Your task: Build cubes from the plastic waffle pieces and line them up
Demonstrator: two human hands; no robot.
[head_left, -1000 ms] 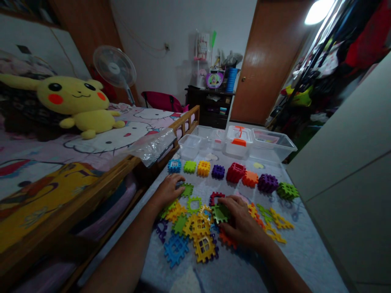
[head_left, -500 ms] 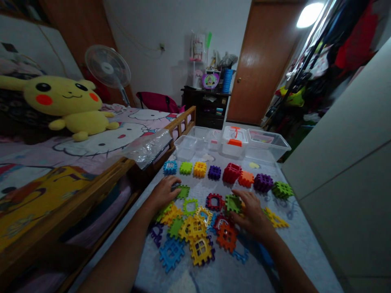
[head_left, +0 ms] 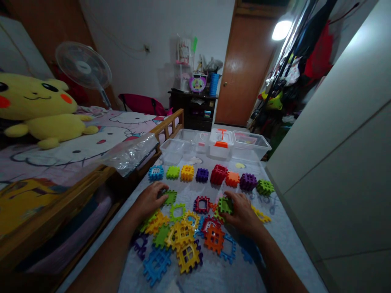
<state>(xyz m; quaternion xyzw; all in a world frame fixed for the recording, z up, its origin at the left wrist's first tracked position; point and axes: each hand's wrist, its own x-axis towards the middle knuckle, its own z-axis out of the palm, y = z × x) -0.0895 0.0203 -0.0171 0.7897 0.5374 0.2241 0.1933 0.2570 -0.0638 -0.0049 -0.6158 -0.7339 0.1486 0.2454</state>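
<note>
My right hand (head_left: 241, 209) has its thumb and fingers closed on a green square interlocking block (head_left: 225, 205), over the right side of a loose heap. My left hand (head_left: 152, 198) is at the heap's upper left, thumb and fingers curled at the edge of a flat green block (head_left: 170, 197). Between the hands lie a lime frame block (head_left: 177, 212) and a dark red frame block (head_left: 202, 204). Closer to me are a yellow window block (head_left: 188, 256), an orange window block (head_left: 214, 238), a blue block (head_left: 157, 263) and a purple piece (head_left: 141, 245).
Behind the hands runs a row of colour-sorted stacks, among them a red stack (head_left: 218, 174) and a purple stack (head_left: 248, 181). Clear plastic bins (head_left: 251, 145) stand at the table's far end. A wooden bed rail (head_left: 137, 156) borders the left, a pale cabinet (head_left: 342, 162) the right.
The view has turned a little to the right, so everything sits further left. Both hands stay near the same green blocks; more of a blue frame block shows beside the orange one.
</note>
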